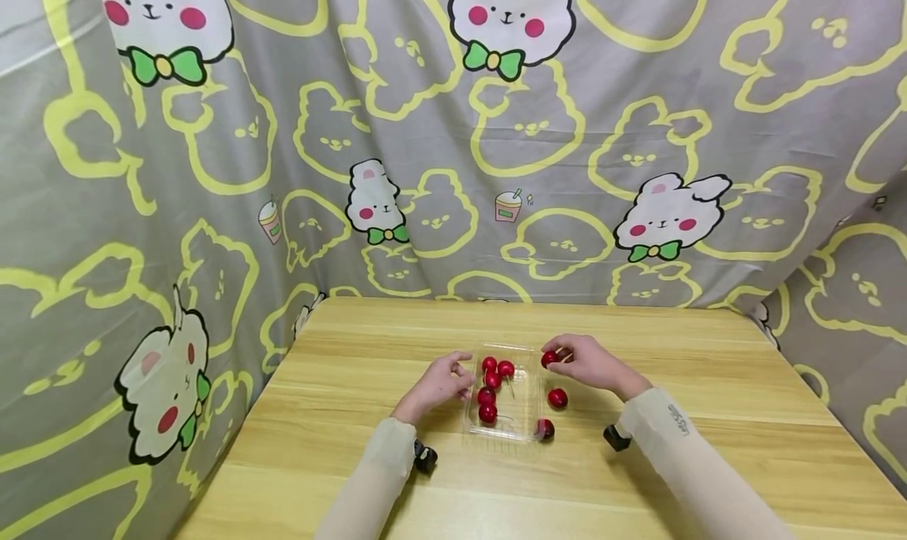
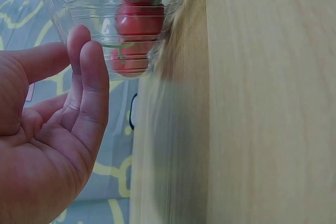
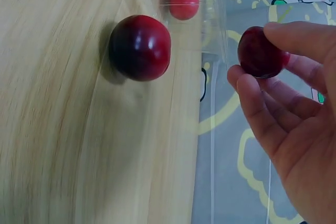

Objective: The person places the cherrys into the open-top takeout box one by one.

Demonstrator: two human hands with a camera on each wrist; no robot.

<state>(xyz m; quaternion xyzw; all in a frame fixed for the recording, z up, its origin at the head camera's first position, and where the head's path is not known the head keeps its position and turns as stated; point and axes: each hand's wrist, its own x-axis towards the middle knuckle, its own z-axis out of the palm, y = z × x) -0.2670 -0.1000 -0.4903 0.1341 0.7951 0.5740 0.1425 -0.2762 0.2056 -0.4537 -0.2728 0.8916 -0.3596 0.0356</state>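
Observation:
A clear plastic box sits on the table with several red cherries inside, some with green stems. At its left side my left hand holds the box's edge, thumb and bent fingers close together at the wall in the left wrist view. Beyond the box's right side, my right hand pinches a dark red cherry between thumb and fingers, raised off the table. Two more loose cherries lie on the table right of the box: one below the right hand, another by the box's near right corner.
The wooden table extends around the box on all sides. A grey curtain with cartoon figures hangs behind the table and along both sides. A black wrist camera is on the left wrist, another on the right.

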